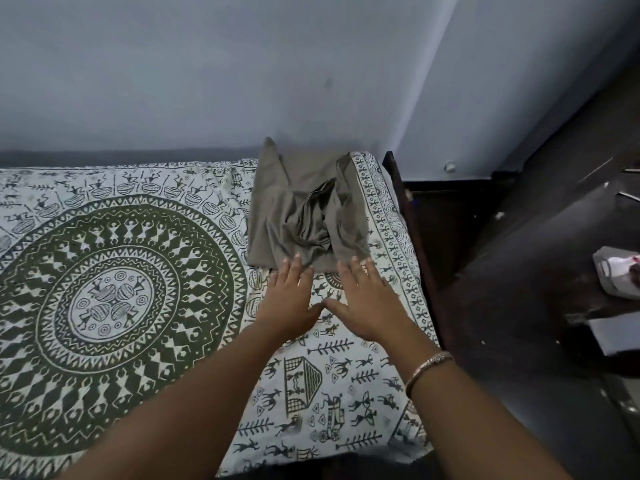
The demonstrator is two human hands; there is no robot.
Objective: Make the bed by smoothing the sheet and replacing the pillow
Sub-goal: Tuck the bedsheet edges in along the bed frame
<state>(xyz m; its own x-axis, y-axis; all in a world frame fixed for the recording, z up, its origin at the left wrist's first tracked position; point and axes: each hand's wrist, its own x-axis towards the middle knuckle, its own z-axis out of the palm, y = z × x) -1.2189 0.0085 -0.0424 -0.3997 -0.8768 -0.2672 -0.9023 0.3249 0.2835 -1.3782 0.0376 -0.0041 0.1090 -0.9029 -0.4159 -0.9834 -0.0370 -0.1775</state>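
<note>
A printed sheet [104, 306] lies spread flat, with a large green round pattern on its left part and small figures, trees and huts printed toward the right. A plain bluish wall [207, 81] runs along its far side. At the far right of the sheet, against the wall, lies a grey-brown pillow [277, 202], its cover bunched into creases in the middle. Just near of the pillow, the left hand [289, 296] lies palm down on the sheet, its fingers straight and slightly apart, their tips touching the pillow's near edge. Beside it the right hand [367, 303] lies the same way, fingers straight and spread, tips at the pillow's near edge; the two thumbs almost meet. A bracelet [429, 370] circles the right wrist. A dark bed frame [414, 216] borders the sheet on the right, and beyond it a dark surface [519, 271] carries a white object [620, 275], too blurred to identify.
</note>
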